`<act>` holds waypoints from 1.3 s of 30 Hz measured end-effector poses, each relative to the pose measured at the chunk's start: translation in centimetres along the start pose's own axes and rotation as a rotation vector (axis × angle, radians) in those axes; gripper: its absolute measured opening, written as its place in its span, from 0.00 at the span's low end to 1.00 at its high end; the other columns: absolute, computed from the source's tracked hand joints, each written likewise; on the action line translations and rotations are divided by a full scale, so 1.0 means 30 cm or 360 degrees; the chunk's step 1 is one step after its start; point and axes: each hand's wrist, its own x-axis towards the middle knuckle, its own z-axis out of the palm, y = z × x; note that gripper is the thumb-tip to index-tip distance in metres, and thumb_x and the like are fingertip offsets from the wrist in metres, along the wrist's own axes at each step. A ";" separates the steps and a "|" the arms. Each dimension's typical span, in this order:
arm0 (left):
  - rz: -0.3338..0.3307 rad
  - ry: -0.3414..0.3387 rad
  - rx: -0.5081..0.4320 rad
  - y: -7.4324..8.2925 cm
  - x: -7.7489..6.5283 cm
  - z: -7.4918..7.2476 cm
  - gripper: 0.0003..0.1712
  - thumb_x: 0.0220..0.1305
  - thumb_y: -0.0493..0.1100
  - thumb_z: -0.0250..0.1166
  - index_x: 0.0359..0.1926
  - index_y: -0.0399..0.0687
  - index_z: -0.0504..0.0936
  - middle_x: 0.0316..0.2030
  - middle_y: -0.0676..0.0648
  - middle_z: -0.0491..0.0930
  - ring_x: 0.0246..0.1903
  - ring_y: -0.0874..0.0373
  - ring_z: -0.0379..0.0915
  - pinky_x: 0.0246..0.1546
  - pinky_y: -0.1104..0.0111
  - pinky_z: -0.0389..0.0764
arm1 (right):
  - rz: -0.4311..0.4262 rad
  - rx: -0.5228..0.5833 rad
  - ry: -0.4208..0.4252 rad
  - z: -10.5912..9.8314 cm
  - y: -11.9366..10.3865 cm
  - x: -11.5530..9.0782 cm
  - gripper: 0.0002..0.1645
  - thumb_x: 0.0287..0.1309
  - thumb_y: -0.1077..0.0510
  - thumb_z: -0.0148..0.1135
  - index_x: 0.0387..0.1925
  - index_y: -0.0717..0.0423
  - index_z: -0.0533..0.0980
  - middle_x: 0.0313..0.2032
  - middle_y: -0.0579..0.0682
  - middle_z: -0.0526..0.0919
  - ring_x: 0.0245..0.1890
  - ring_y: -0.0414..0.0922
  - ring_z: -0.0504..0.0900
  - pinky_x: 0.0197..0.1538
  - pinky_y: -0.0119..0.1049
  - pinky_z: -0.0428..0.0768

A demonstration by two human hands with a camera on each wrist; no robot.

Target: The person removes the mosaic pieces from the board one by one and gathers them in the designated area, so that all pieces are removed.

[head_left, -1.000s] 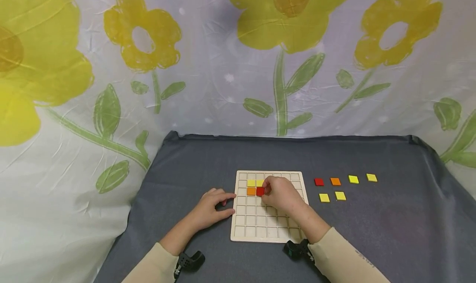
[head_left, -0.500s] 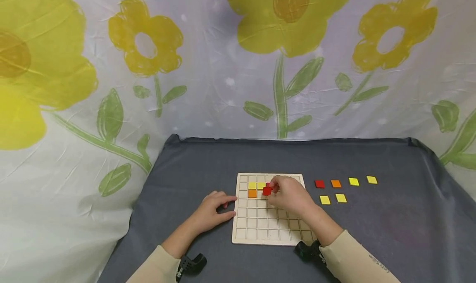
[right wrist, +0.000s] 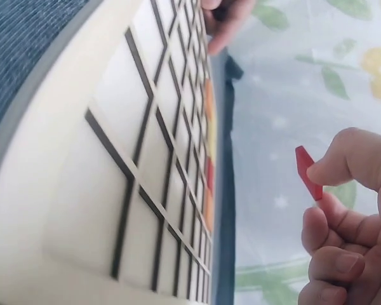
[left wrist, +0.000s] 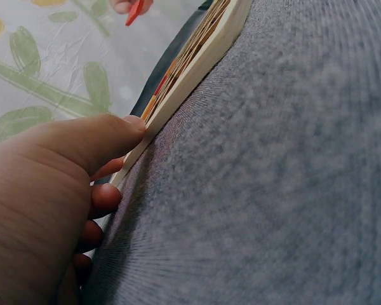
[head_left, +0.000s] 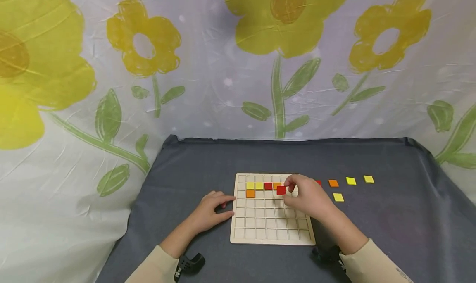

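Note:
In the head view my right hand (head_left: 306, 195) pinches a small red square tile (head_left: 281, 190) between thumb and fingers, above the pale wooden grid board (head_left: 260, 224). The right wrist view shows that red tile (right wrist: 308, 173) tilted and clear of the board. On the board, one row has two yellow tiles (head_left: 254, 185), a red tile (head_left: 268, 186) and an orange tile (head_left: 276, 185) partly hidden by the held one. Below the first yellow lies another orange tile (head_left: 250, 193). My left hand (head_left: 213, 208) touches the board's left edge with spread thumb and finger.
On the dark grey cloth (head_left: 372, 225) right of the board lie an orange tile (head_left: 333, 183) and several yellow tiles (head_left: 351, 181). A red tile (head_left: 318, 183) there is partly hidden by the right hand. A flowered curtain (head_left: 208, 89) hangs behind the table.
My right hand has lifted the red tile off the second row and carried it right across the board, uncovering the red and orange tiles in the row above. The left hand stays at the edge.

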 end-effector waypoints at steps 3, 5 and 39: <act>-0.0007 0.0005 -0.0002 0.000 -0.003 0.000 0.21 0.64 0.50 0.74 0.56 0.51 0.86 0.31 0.59 0.69 0.33 0.63 0.60 0.39 0.66 0.61 | 0.0000 0.0014 0.0009 -0.022 0.008 -0.012 0.14 0.51 0.58 0.71 0.41 0.51 0.79 0.33 0.44 0.76 0.19 0.42 0.65 0.25 0.37 0.67; -0.0007 0.0010 -0.0001 -0.001 -0.004 0.001 0.21 0.64 0.49 0.74 0.56 0.51 0.86 0.30 0.59 0.69 0.33 0.63 0.60 0.40 0.66 0.61 | -0.0012 0.0022 0.0023 -0.037 0.016 -0.019 0.14 0.52 0.59 0.71 0.41 0.51 0.79 0.33 0.44 0.76 0.19 0.42 0.65 0.25 0.37 0.67; 0.0045 0.0035 -0.0030 -0.007 -0.001 0.006 0.21 0.64 0.48 0.75 0.56 0.50 0.86 0.30 0.56 0.70 0.33 0.60 0.61 0.38 0.67 0.61 | 0.0109 0.0217 0.0012 -0.259 0.294 -0.174 0.17 0.57 0.66 0.70 0.47 0.59 0.75 0.37 0.52 0.74 0.19 0.41 0.65 0.24 0.36 0.68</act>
